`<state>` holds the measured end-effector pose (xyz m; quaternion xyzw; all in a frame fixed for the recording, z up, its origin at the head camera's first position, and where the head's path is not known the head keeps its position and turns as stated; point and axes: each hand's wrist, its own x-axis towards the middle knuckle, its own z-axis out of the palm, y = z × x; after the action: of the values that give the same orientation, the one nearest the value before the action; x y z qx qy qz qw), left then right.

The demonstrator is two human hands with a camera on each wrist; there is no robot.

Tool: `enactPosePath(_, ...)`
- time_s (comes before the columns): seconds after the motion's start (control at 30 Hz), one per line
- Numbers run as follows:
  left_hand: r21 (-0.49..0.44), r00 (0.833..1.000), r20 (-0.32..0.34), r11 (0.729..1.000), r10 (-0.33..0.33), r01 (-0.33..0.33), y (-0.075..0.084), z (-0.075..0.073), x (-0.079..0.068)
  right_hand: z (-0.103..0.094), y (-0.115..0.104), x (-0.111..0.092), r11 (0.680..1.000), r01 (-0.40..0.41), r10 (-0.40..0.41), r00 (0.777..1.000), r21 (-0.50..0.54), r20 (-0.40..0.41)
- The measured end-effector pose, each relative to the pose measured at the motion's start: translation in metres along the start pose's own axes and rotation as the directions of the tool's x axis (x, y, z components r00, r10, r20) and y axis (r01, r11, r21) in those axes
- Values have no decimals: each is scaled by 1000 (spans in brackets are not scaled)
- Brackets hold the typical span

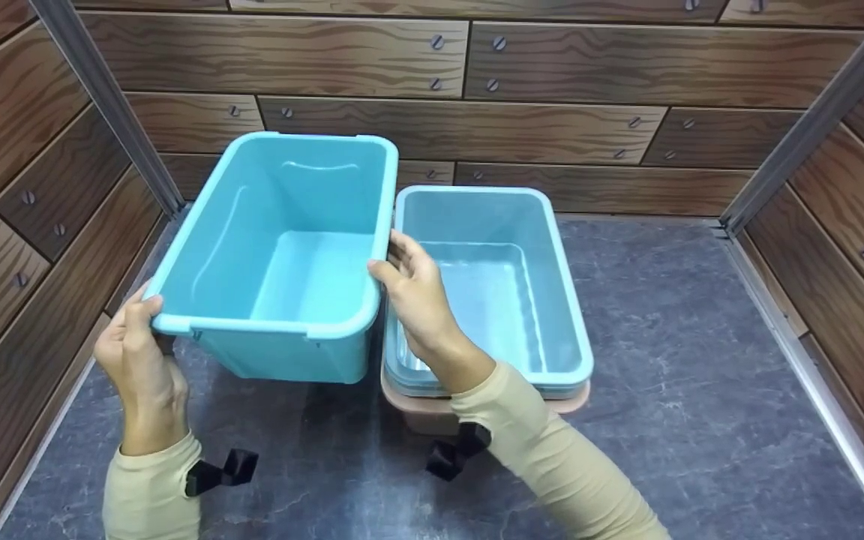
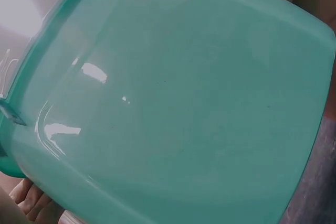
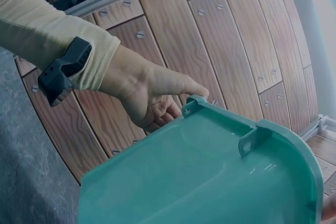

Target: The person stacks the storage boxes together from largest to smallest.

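A turquoise plastic bin hangs above the dark floor, tilted so that its hollow inside faces the head camera. My left hand grips its near left corner, thumb over the rim. On the bin's right rim my right hand holds on, with the thumb on top and the other fingers partly hidden. The left wrist view is mostly filled by the bin's smooth outer wall. Across the bin in the right wrist view, the left hand is seen at the rim, near two small tabs with holes.
Right beside the held bin stands a nested stack: a pale blue bin on top, more blue rims below, and a pinkish-beige bin at the bottom. Wood-patterned walls and metal corner posts enclose the marbled floor.
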<state>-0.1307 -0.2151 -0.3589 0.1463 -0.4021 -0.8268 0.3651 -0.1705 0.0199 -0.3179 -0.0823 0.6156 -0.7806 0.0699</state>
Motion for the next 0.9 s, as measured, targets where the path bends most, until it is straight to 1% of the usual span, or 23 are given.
enactPosePath(0.13,23,1000,19,1000,5,-5,1,0,-2,-2,-1,0,1000,-22,22,1000,-22,0)
enactPosePath(0.23,22,1000,23,1000,8,-8,1,0,-3,-3,-1,-1,998,-41,41,999,-41,2)
enactPosePath(0.43,-10,998,50,1000,-26,26,2,-1,-5,-4,-4,-2,996,-70,70,998,-53,3)
enactPosePath(0.57,-11,996,79,999,-50,51,3,-3,-5,-6,-6,-1,997,-59,59,998,-56,6)
enactPosePath(0.7,8,988,123,996,-94,93,5,-5,-4,-6,-8,0,998,-51,51,999,-36,4)
enactPosePath(0.9,73,972,190,989,-138,126,8,-7,-1,-7,-10,3,996,-87,87,996,4,-1)
